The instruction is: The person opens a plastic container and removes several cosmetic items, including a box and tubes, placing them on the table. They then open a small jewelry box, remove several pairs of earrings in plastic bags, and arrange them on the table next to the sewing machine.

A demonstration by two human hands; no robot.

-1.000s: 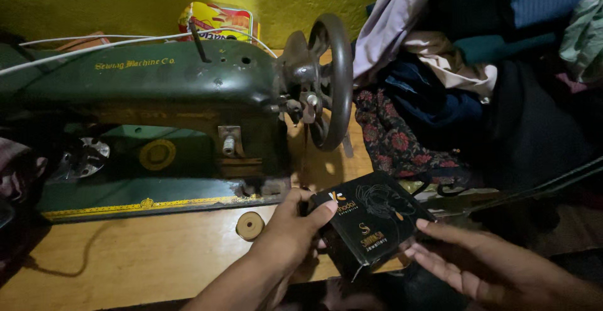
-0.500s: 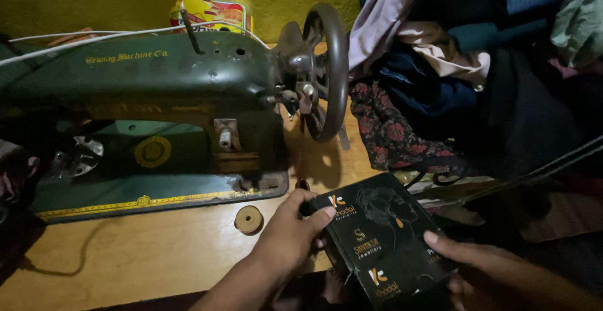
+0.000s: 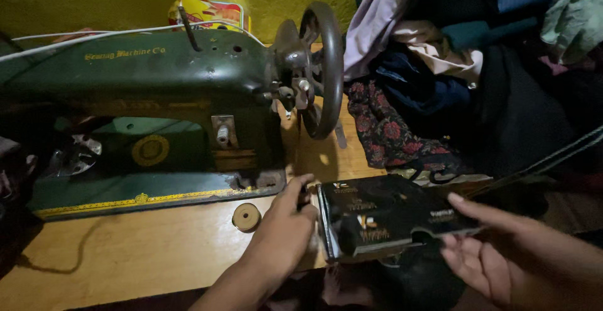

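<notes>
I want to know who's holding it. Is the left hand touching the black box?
Touching. The head view shows the left hand pressed against the black box's left end.

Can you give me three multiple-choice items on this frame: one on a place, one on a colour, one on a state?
1. Where does the small round wooden disc lie?
A. on the wooden table just in front of the sewing machine's base
B. on top of the handwheel
C. on the cloth pile

2. What colour is the sewing machine?
A. red
B. white
C. dark green

3. How is the black box held?
A. it lies alone on the table
B. between both hands, left hand at its left end, right hand at its right end
C. by the right hand only

Answers:
1. A, the disc sits on bare wood below the machine's base edge.
2. C, its body and base are dark green with yellow trim.
3. B, each hand touches one end of the box.
</notes>
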